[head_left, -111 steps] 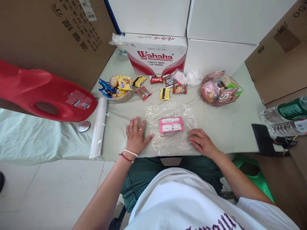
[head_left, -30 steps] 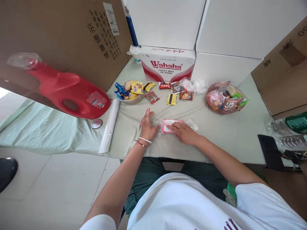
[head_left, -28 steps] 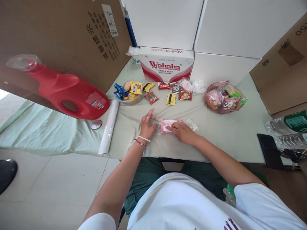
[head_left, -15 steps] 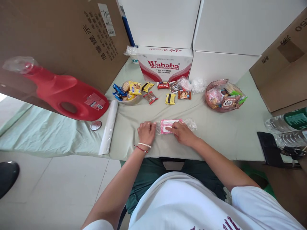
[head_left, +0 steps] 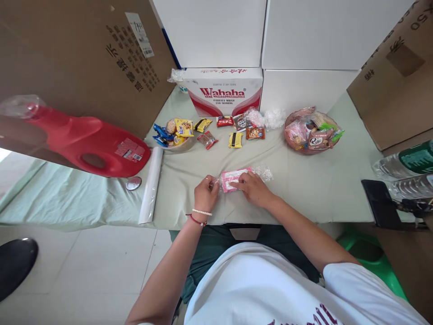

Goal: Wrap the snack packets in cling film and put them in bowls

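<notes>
A flat pink-and-white packet (head_left: 226,181) lies on the green cloth in front of me, with clear plastic film (head_left: 264,173) sticking out at both ends. My left hand (head_left: 206,192) pinches the film at the packet's left end, fingers closed. Over the packet's right part rests my right hand (head_left: 256,187), its fingers bent and pressing on the surface; the thumb side is partly hidden. Several small wrapped snacks, among them a yellow one (head_left: 235,140) and a brown one (head_left: 255,133), lie just beyond the packet.
A bowl of snacks (head_left: 181,145) stands at the left, a pink basket of snacks (head_left: 292,143) at the right. Nearer left are a white film roll (head_left: 151,185) and a red jug (head_left: 98,149). Bottles (head_left: 406,164) and a black phone (head_left: 380,204) sit far right. A Wahaba-style water carton (head_left: 225,92) stands behind.
The left hand has gathered the film at the packet's left end into a pinch. The packet has tilted slightly, with the right hand staying on it. The camera view has shifted a little.
</notes>
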Motion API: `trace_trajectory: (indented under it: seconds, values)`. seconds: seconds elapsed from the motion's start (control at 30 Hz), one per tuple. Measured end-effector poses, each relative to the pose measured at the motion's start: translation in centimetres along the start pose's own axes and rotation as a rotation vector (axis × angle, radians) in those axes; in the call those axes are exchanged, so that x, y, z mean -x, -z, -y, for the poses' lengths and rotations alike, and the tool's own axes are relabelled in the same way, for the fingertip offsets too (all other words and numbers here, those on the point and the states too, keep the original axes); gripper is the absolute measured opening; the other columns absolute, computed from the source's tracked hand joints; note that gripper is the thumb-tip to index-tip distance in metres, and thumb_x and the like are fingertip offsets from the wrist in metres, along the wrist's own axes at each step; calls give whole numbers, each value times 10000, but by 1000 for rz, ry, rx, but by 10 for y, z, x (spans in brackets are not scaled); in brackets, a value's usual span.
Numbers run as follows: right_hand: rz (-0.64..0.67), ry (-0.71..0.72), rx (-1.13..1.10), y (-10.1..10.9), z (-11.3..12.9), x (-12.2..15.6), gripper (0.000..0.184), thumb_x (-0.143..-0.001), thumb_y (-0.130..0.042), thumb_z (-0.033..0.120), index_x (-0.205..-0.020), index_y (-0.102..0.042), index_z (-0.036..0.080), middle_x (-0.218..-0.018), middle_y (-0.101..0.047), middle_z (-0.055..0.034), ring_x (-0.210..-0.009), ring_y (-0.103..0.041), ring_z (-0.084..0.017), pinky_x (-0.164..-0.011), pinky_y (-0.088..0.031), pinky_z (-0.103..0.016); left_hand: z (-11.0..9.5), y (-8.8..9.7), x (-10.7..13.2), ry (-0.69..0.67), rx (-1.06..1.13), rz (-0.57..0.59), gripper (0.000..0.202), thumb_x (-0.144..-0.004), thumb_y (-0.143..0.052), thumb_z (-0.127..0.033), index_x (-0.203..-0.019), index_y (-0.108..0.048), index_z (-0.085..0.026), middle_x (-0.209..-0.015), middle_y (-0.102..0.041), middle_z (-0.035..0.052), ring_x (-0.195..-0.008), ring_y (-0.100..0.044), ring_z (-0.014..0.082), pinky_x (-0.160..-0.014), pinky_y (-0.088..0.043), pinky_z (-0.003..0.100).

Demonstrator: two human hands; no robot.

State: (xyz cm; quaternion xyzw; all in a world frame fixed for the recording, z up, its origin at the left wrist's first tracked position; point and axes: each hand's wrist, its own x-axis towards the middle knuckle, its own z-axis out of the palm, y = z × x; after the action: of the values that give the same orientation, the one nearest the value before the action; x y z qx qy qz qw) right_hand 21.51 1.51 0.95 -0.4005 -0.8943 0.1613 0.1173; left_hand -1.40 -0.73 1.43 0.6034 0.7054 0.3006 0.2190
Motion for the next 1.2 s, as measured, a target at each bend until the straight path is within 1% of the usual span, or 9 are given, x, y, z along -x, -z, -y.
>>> trace_trajectory:
  seconds: [0.2, 0.4, 0.47, 0.53, 0.6, 0.77, 0.87, 1.03, 1.2]
  values:
    - [-12, -14, -6, -1, 5, 2, 448, -991, -481, 66, -1306, -709, 289, -1075, -604, -75, -970, -458, -245, -834, -357, -362, -35, -22, -1, 34, 82, 3, 110, -855, -585, -317, -809, -628, -228, -716, -630, -3, -673, -606, 171, -722, -514, 300]
    - [-176, 61, -281, 0, -5, 13, 407, -962, -487, 105, -1314, -664, 209, -1175, -626, -106, -1069, -541, -245, -948, -463, -390, -48, -52, 23, -225, -73, -7, 356, -938, -476, -209, -1208, -692, -125, -1169, -645, 166, -1111, -639, 272, -1033, -523, 438]
    - [-308, -103, -349, 4, -15, 20, 397, -990, -470, 168, -1349, -636, 208, -1270, -598, -128, -1119, -571, -246, -962, -492, -391, -50, -59, 35, -292, -231, 15, 464, -930, -501, -199, -1365, -607, -80, -1351, -591, 228, -1207, -594, 319, -1045, -510, 478]
    - [-420, -385, -273, 7, -25, 28, 395, -1002, -494, 263, -1366, -626, 187, -1343, -553, -166, -1155, -566, -285, -964, -502, -432, -51, -65, 44, -302, -376, 43, 584, -909, -525, -187, -1481, -508, -69, -1483, -523, 258, -1259, -562, 354, -1019, -512, 496]
    - [-421, -570, -156, 7, -35, 36, 400, -960, -581, 338, -1310, -664, 165, -1329, -554, -190, -1151, -543, -335, -981, -487, -492, -52, -71, 49, -286, -467, 59, 663, -892, -524, -176, -1543, -440, -79, -1539, -491, 263, -1268, -558, 363, -979, -523, 493]
    - [-417, -624, -189, 7, -42, 52, 172, -873, -660, 340, -959, -720, 202, -1139, -630, -150, -1114, -530, -335, -1016, -453, -511, -51, -75, 49, -276, -528, 64, 701, -909, -505, -194, -1596, -385, -126, -1578, -487, 223, -1240, -578, 347, -941, -528, 478]
    - [-454, -652, -354, 17, -32, 54, 169, -886, -615, 363, -926, -671, 209, -1037, -657, -109, -938, -601, -264, -866, -503, -399, -52, -75, 49, -273, -525, 85, 709, -914, -503, -189, -1609, -369, -146, -1594, -477, 206, -1216, -586, 343, -929, -528, 485]
    - [-379, -650, -441, 42, -5, 22, 185, -915, -591, 407, -909, -623, 225, -715, -627, 21, -651, -554, -172, -653, -425, -276, -53, -74, 50, -284, -519, 87, 689, -919, -523, -179, -1596, -396, -158, -1584, -491, 198, -1191, -593, 335, -912, -513, 477]
    - [-174, -580, -109, 43, 22, -34, 123, -927, -596, 266, -969, -686, 193, -896, -706, -77, -792, -637, -217, -732, -459, -311, -53, -76, 46, -339, -500, 71, 590, -969, -452, -159, -1558, -457, -117, -1526, -550, 218, -1195, -599, 350, -903, -502, 490]
